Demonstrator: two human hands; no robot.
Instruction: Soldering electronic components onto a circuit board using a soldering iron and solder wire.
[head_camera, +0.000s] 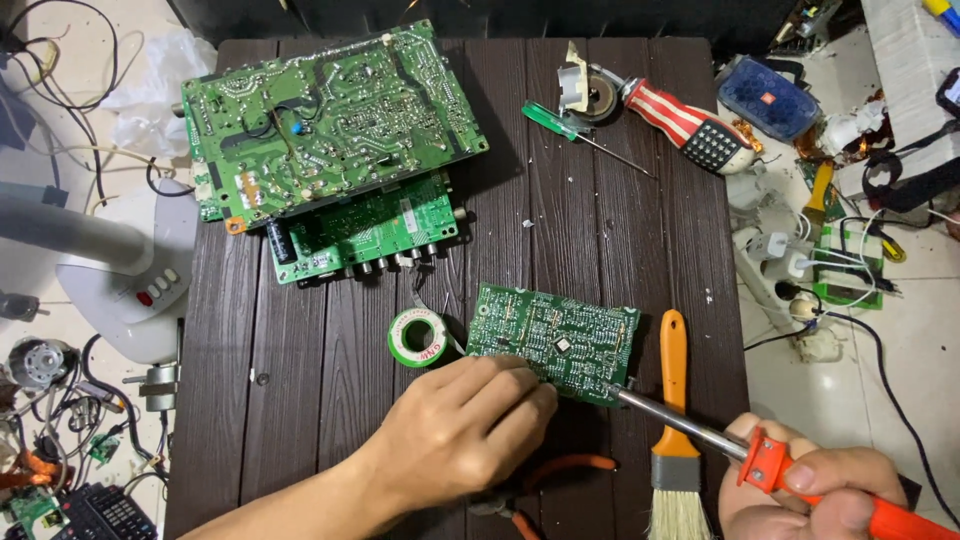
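Head view, dark slatted worktop (300, 400). Small green circuit board (553, 341) — centre, slightly toward 5 o'clock. Left hand (465, 425) at 6 o'clock, fingers pressed on the board's near edge. Right hand (820, 490) at 4 o'clock, fingers clenched round an orange soldering iron (720, 440), tip touching the board's near right corner. Solder spool (417, 337) just left of the board; orange-handled brush (675, 420) to its right; two larger boards (330, 130) stacked at 11 o'clock.

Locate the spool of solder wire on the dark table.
In the head view, the spool of solder wire lies near the table's middle, just left of the small green circuit board, above the left hand.
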